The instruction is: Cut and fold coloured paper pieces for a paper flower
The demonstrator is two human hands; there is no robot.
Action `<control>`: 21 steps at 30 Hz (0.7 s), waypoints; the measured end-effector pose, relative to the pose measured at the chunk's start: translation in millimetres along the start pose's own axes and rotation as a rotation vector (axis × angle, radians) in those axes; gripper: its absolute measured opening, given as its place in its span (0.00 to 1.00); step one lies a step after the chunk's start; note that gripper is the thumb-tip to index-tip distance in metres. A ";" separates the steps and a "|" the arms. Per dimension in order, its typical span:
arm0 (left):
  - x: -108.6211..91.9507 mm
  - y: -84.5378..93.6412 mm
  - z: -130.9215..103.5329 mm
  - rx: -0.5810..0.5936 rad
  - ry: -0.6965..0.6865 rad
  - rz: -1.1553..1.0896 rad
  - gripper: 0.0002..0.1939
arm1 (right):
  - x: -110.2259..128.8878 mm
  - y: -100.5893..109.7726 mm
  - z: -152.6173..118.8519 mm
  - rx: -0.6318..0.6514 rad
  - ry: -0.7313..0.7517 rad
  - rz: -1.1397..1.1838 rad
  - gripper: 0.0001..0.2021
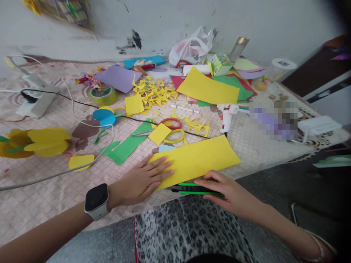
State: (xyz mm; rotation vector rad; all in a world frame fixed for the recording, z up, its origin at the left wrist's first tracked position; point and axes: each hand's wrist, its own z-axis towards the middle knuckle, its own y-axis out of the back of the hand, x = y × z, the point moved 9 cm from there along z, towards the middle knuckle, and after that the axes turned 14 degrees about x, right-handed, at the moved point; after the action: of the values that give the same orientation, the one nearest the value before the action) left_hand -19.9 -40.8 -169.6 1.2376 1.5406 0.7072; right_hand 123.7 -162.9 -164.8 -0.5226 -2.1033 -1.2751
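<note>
My left hand [138, 179], with a watch on the wrist, lies flat on the left end of a yellow paper strip [201, 157], fingers spread. The strip rests near the table's front edge. Just below it, my right hand [230, 190] grips a green and black utility knife [189, 188] between thumb and fingers; the fingers cover its right part. Beyond the strip lie scissors [171, 123] with red and yellow handles, partly under a small yellow square [159, 134]. A green paper strip [130, 144] is to their left.
A white glue gun [226, 118] stands behind the strip on the right. Yellow scraps [156, 91], a tape roll [103, 95] and a larger yellow sheet [210, 87] lie farther back. Cables and a power strip [38, 100] occupy the left, near yellow paper flowers [48, 141].
</note>
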 end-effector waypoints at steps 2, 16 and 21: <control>-0.2 -0.4 0.2 -0.004 0.000 0.006 0.27 | 1.4 0.3 1.5 -0.007 -0.004 -0.009 0.20; 0.0 3.1 -1.1 -0.058 -0.021 -0.038 0.27 | -2.4 -2.0 -6.2 -0.039 0.005 -0.004 0.22; 1.0 -1.1 0.1 -0.027 -0.009 -0.013 0.27 | -2.0 -2.2 -2.5 -0.010 -0.007 -0.010 0.20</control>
State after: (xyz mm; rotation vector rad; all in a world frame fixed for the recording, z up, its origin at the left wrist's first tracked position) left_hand -20.2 -40.2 -170.9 1.2080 1.5260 0.7107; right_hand 124.6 -166.2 -166.7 -0.5222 -2.1092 -1.2925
